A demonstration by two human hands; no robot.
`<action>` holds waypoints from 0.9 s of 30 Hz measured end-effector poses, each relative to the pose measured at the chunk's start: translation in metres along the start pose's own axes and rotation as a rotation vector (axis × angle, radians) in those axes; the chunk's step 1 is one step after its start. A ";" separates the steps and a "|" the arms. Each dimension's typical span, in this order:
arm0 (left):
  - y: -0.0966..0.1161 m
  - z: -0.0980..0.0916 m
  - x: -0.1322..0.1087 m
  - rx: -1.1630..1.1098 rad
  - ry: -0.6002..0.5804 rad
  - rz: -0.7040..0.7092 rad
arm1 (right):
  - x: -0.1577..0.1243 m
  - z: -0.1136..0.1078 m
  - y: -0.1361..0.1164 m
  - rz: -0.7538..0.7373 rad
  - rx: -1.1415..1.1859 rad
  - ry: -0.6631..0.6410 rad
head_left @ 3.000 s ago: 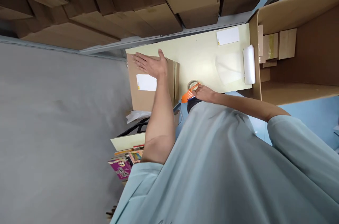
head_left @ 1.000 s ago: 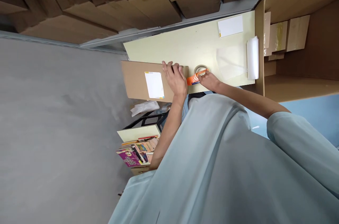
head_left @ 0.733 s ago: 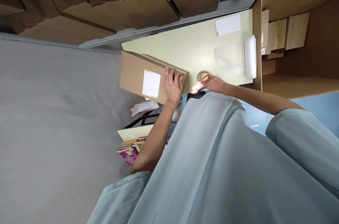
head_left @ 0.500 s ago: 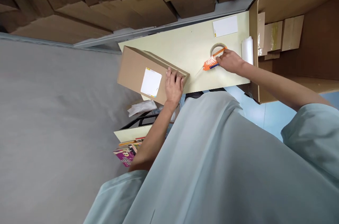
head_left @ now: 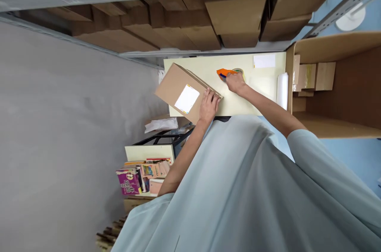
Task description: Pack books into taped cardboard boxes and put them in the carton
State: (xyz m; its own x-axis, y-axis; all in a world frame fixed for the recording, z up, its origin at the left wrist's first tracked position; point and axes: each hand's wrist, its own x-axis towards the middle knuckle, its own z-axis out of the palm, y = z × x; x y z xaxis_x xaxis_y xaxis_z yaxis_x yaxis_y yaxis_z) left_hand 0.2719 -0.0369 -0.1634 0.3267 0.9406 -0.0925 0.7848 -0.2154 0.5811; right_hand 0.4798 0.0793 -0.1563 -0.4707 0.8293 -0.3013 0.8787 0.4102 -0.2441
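Observation:
A tilted cardboard box [head_left: 169, 83] with a white label [head_left: 187, 99] rests on the pale tabletop [head_left: 253, 101]. My left hand [head_left: 208, 106] grips its near right edge, fingers curled over the top. In my right hand [head_left: 235, 83] is an orange tape dispenser [head_left: 223, 72] with a blue part, held over the tabletop just right of the box. The tape roll [head_left: 239, 71] shows partly behind that hand. Whether any tape runs from the dispenser to the box I cannot tell.
A white label sheet [head_left: 264, 61] and a white roll [head_left: 282, 91] lie on the table's right side. A large open carton [head_left: 354, 89] holding small boxes stands beyond. Shelves with cardboard boxes [head_left: 238, 14] run along the back. Books [head_left: 131, 180] sit at lower left.
My right hand has moved left with the tape dispenser, closer to the box. The view has shifted, showing more shelf. A thin strand of tape visible earlier no longer shows. My left hand keeps its hold.

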 end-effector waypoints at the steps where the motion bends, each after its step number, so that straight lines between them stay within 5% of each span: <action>1: 0.002 -0.002 0.000 0.009 0.015 0.016 | 0.002 -0.011 -0.002 0.036 -0.014 -0.010; 6: 0.025 -0.026 0.020 -0.045 0.241 0.064 | -0.007 -0.097 -0.014 0.105 0.024 0.025; 12: 0.067 -0.116 0.127 -0.066 0.616 0.198 | 0.013 -0.213 -0.033 0.153 0.115 0.218; 15: 0.077 -0.170 0.185 -0.058 0.646 0.232 | 0.044 -0.269 -0.034 0.106 0.113 0.333; 18: 0.081 -0.204 0.222 -0.065 0.582 0.210 | 0.079 -0.309 -0.028 0.062 0.084 0.341; 22: 0.086 -0.210 0.226 -0.062 0.520 0.194 | 0.119 -0.332 -0.014 0.142 0.076 0.253; 27: 0.077 -0.174 0.178 -0.066 0.489 0.159 | 0.158 -0.326 0.013 0.145 0.100 0.291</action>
State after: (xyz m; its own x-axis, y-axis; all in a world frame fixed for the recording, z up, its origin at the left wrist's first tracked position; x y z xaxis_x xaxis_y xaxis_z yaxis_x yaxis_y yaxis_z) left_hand 0.2994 0.1600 0.0053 0.1425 0.9136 0.3808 0.7055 -0.3636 0.6083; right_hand 0.4422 0.3389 0.0931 -0.2868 0.9556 -0.0669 0.9160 0.2531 -0.3112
